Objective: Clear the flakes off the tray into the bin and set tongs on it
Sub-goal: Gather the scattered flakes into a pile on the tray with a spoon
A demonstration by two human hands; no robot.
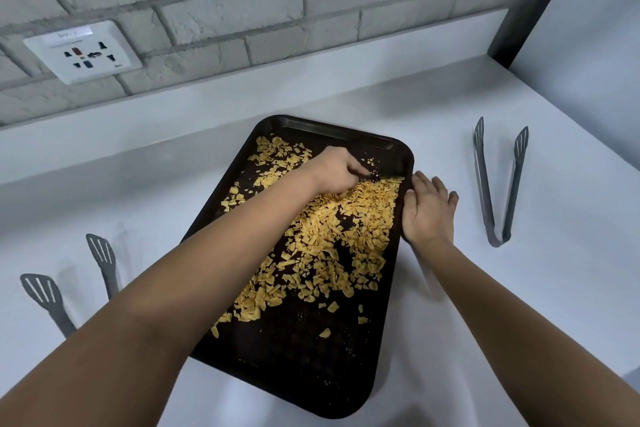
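A black rectangular tray (311,367) lies at an angle on the white counter, with yellow flakes (346,229) spread over its far and middle parts. My left hand (334,170) reaches across the tray and is closed on a thin dark tool (381,177) whose tip sits in the flakes near the far right rim. At that right rim my right hand (427,210) has its fingers curled over the edge. Grey tongs (498,184) lie open on the counter to the right of the tray. No bin is in view.
A second pair of grey tongs (48,298) lies left of the tray, partly hidden under my left forearm. A brick wall with a white socket plate (83,52) runs behind the counter. A dark post (530,3) stands at the back right.
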